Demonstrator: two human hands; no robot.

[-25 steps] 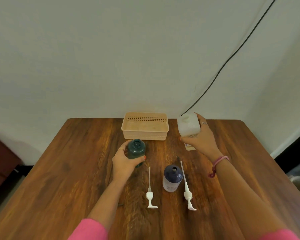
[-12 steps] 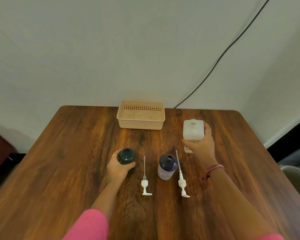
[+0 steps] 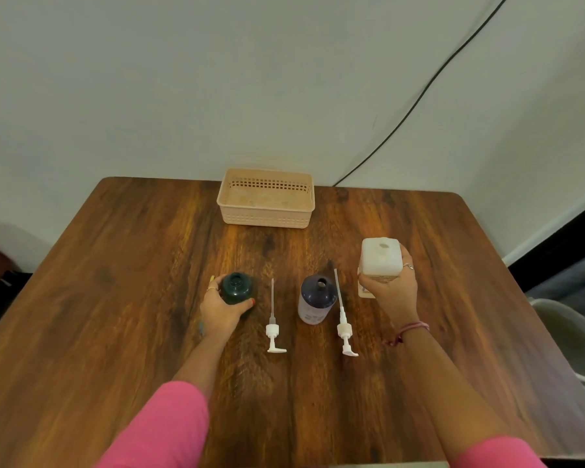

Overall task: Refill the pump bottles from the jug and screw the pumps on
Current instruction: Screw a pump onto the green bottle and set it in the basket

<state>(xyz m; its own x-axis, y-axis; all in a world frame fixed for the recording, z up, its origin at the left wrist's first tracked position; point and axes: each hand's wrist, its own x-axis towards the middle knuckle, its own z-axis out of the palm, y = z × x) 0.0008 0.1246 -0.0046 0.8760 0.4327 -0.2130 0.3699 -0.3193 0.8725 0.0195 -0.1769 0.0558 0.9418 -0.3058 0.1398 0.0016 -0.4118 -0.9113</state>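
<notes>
Jug [image 3: 381, 257] in your right hand [image 3: 390, 292]: a white, squarish plastic container with its round opening facing up, gripped around its lower body with your fingers wrapped on the right side, at the right of the worktop [image 3: 115, 298]. Whether its base touches the wood you cannot tell from here. Your left hand [image 3: 222, 307] is clasped around the dark green bottle [image 3: 236, 288], which stands upright, its neck open and pumpless. Between your hands stands the dark purple bottle [image 3: 316, 298], upright too, with a pale label low on its front and an open neck. Two white pumps lie flat on the wood with their thin dip tubes pointing away from you: the left pump [image 3: 273, 329] just right of the green bottle, the right pump [image 3: 344, 327] just beside the purple bottle, between it and the jug. A beige slotted basket [image 3: 265, 216] sits at the far edge, well apart from the bottles. Your pink sleeves [image 3: 163, 430] show at the bottom.
</notes>
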